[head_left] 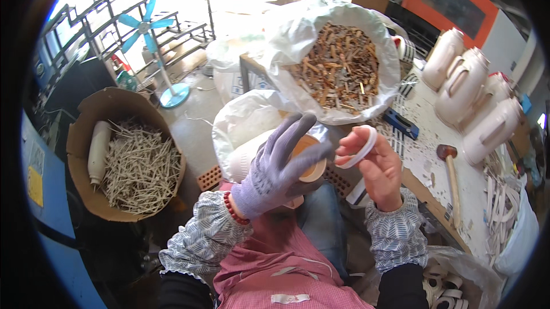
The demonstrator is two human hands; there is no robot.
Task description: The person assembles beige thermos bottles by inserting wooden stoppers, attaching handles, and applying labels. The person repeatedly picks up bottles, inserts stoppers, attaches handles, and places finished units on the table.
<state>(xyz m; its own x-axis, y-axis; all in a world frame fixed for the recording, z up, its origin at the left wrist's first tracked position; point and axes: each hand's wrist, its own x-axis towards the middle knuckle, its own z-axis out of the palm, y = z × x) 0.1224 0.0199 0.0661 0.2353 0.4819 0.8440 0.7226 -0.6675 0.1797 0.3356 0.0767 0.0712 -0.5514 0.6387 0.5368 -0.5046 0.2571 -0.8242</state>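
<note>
My left hand (274,163), in a lilac-grey glove, is raised over a cream plastic jug body (242,157) at my lap. Its fingers are spread, slightly smeared by motion, and partly cover the jug's round opening, which looks orange inside. Whether the palm touches the jug, I cannot tell. My bare right hand (381,174) pinches a thin white plastic ring (365,151) between thumb and fingers, just right of the opening.
A white sack of brown scraps (344,68) stands ahead. On the right-hand table (421,154) are several cream jugs (464,88), a mallet (451,186) and a blue-black tool (401,122). A cardboard drum (83,108) of pale sticks and a blue fan (146,25) stand left.
</note>
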